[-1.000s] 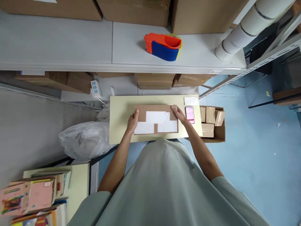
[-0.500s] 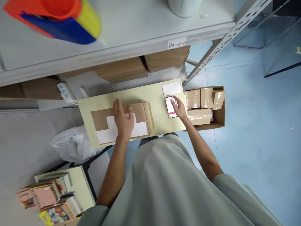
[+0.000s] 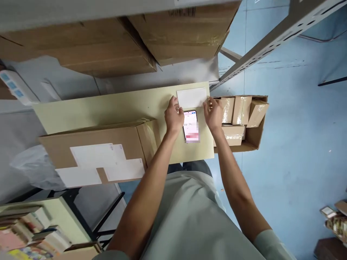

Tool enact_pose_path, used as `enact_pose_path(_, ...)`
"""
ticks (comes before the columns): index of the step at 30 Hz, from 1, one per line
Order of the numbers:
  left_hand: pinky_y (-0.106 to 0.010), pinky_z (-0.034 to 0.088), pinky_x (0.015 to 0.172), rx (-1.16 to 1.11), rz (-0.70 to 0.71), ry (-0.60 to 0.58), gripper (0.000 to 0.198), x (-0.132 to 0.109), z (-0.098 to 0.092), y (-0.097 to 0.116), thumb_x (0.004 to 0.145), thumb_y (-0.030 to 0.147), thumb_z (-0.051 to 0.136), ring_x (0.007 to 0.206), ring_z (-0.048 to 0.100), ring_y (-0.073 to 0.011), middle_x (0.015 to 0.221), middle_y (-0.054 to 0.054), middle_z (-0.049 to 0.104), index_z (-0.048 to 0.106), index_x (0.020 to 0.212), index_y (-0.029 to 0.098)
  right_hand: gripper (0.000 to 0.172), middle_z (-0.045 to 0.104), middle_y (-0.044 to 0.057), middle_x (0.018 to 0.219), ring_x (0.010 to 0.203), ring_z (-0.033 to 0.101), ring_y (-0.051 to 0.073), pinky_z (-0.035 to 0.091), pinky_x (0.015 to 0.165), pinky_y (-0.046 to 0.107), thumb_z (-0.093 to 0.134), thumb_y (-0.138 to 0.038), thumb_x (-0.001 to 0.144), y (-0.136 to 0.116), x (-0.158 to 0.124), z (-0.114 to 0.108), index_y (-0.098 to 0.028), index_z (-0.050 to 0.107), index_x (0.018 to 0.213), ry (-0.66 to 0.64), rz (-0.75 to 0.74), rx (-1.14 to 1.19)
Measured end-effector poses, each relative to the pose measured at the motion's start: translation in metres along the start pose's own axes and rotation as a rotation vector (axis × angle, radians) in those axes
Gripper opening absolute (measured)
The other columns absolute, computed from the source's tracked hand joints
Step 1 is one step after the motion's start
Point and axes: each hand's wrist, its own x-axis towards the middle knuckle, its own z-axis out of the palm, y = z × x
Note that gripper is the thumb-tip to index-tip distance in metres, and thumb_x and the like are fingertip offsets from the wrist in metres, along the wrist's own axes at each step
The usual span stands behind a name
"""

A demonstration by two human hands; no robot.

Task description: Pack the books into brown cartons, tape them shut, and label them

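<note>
A white paper slip (image 3: 192, 97), perhaps a small stack, lies near the far right corner of the pale yellow tabletop (image 3: 114, 104). My left hand (image 3: 174, 116) is at its near left corner, fingers curled and closed about the edge. At the opposite near corner, the thumb and fingers of my right hand (image 3: 213, 112) pinch the edge. Between my wrists lies a phone (image 3: 190, 124), its lit screen showing a timer, with neither hand on it. A taped cardboard box (image 3: 108, 142) bearing white labels (image 3: 92, 155) sits to the left.
An open carton (image 3: 255, 141) of small taped boxes stands right of the table. Large cartons (image 3: 179, 36) fill the shelf ahead, beside its metal post (image 3: 260, 47). A power strip (image 3: 16, 86) lies at far left. Books (image 3: 35, 231) sit on a lower surface.
My left hand has left the labelled box and moved right to the white paper. My right hand has let go of the phone and reached the paper's right corner. The view has shifted closer.
</note>
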Motion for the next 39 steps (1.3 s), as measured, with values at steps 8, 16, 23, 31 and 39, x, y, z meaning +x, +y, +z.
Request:
enact_pose_path(8,-0.052,0.058,0.12,-0.234,-0.089,0.165,0.034,0.004,0.001,-0.028,0.102,0.03,0.075,0.135,0.075,-0.0307,0.141,-0.012,0.077,0.072,0.136,0.023,0.045,0.067,0.015,0.125,0.108,0.072,0.028,0.062,0.098,0.047,0.05,-0.057,0.115,-0.016,0.0,0.005,-0.025,0.072,0.137,0.016,-0.032,-0.152)
enact_pose_path(16,-0.049,0.062,0.115,-0.341,-0.084,0.252,0.037,0.006,0.002,-0.032,0.097,0.033,0.086,0.13,0.075,-0.03,0.129,-0.007,0.078,0.073,0.13,0.026,0.045,0.071,0.011,0.123,0.11,0.072,0.025,0.062,0.095,0.045,0.045,-0.06,0.117,-0.027,0.0,0.01,-0.027,0.066,0.14,0.05,-0.074,-0.121)
enact_pose_path(23,-0.043,0.068,0.1,-0.439,-0.129,0.249,0.052,0.018,0.006,-0.051,0.086,0.044,0.096,0.118,0.079,-0.0291,0.123,-0.007,0.075,0.072,0.128,0.025,0.046,0.073,0.006,0.102,0.1,0.074,0.024,0.06,0.092,0.042,0.048,-0.063,0.115,-0.031,0.001,0.01,-0.024,0.072,0.12,0.049,-0.024,-0.09)
enact_pose_path(31,-0.045,0.068,0.099,-0.44,-0.159,0.209,0.045,0.02,0.006,-0.052,0.09,0.042,0.091,0.121,0.078,-0.0299,0.118,-0.005,0.077,0.073,0.127,0.024,0.049,0.074,0.006,0.101,0.097,0.075,0.023,0.06,0.092,0.044,0.046,-0.064,0.116,-0.031,-0.001,0.004,-0.024,0.073,0.116,0.058,-0.012,-0.105)
enact_pose_path(39,-0.045,0.065,0.106,-0.426,-0.152,0.202,0.047,0.025,0.007,-0.052,0.089,0.043,0.094,0.12,0.078,-0.029,0.114,-0.006,0.077,0.072,0.125,0.021,0.052,0.075,0.008,0.104,0.099,0.075,0.024,0.06,0.089,0.042,0.042,-0.065,0.116,-0.04,-0.004,0.0,-0.024,0.073,0.121,0.007,-0.047,-0.073)
